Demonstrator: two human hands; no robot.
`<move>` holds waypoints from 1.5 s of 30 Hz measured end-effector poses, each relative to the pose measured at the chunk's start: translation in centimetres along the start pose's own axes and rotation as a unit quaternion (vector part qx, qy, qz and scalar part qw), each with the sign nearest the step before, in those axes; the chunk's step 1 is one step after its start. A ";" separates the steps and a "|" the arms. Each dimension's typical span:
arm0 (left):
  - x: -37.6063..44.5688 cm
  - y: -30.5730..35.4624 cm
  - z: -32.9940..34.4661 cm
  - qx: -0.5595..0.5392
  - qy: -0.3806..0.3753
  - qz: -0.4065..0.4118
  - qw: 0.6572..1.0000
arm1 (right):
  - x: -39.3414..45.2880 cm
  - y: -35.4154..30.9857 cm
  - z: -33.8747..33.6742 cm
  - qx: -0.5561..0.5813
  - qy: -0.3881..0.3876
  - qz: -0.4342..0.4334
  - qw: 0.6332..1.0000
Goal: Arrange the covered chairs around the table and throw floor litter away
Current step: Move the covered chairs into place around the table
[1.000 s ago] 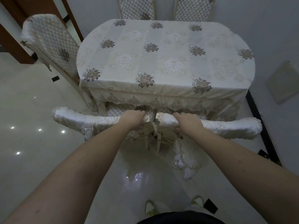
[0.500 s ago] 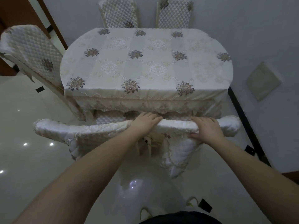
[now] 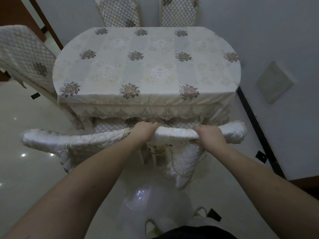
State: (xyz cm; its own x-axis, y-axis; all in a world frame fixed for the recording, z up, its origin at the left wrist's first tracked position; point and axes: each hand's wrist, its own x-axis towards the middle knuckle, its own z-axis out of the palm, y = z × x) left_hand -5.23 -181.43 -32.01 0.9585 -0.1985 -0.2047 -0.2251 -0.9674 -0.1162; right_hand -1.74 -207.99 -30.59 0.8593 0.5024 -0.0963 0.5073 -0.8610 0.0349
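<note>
Two white covered chairs stand side by side at the near edge of the table (image 3: 146, 69), which wears a cream floral cloth. My left hand (image 3: 143, 132) grips the top rail where the left chair (image 3: 72, 140) meets the right chair (image 3: 231, 131). My right hand (image 3: 209, 137) grips the right chair's top rail, fingers over it and thumb under. Their quilted seats sit partly beneath the cloth's lace fringe. No litter shows on the floor in view.
A quilted chair (image 3: 25, 54) stands at the table's left end, and two more chairs (image 3: 119, 12) line the far side by the wall. A wall with a black skirting strip (image 3: 255, 130) runs close on the right. Glossy tiled floor lies to the left and behind.
Both chairs have slid toward the table, their seats going under the cloth. My right hand moved rightward along the right chair's rail. The view shifted closer to the table.
</note>
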 end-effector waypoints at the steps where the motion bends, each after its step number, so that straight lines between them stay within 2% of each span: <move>1: -0.1 -0.1 0.0 0.006 -0.003 0.003 1.000 | -0.1 -0.1 0.0 -0.003 0.001 -0.003 1.000; 12: -1.4 -0.1 -0.3 -0.011 -0.015 0.021 1.000 | -0.9 -0.6 0.0 0.001 0.008 0.008 1.000; 17: -2.2 -0.3 -0.3 -0.032 -0.028 -0.003 0.999 | -1.1 -1.7 -0.1 0.005 -0.010 0.037 0.999; 20: -3.4 -0.1 -0.1 -0.050 -0.053 -0.012 0.997 | -1.6 -2.2 -0.4 0.041 -0.039 0.034 0.998; 23: -4.7 0.3 -0.4 -0.090 -0.035 -0.018 0.995 | -2.9 -2.7 -1.4 0.079 -0.042 0.027 0.996; 28: -6.0 1.5 -1.5 -0.105 0.055 -0.020 0.993 | -6.2 -3.2 -3.6 0.122 0.032 0.058 0.990; 34: -7.0 4.4 -3.2 -0.097 0.129 -0.002 0.987 | -10.7 -3.4 -4.8 0.113 0.100 0.090 0.984; 38: -7.4 7.5 -5.0 -0.088 0.147 0.006 0.985 | -13.6 -2.2 -4.9 0.092 0.119 0.118 0.982; 45: -7.4 14.2 -7.7 -0.070 0.124 0.011 0.990 | -19.6 2.2 -5.4 0.107 0.148 0.161 0.970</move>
State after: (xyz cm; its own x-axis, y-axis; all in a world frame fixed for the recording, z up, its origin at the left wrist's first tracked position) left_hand -14.12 -194.87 -24.71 0.9708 -0.2363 0.0407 -0.2374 -0.9711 0.0259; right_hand -17.08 -219.28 -23.27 0.9682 0.1782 0.1758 0.2115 -0.9579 -0.1939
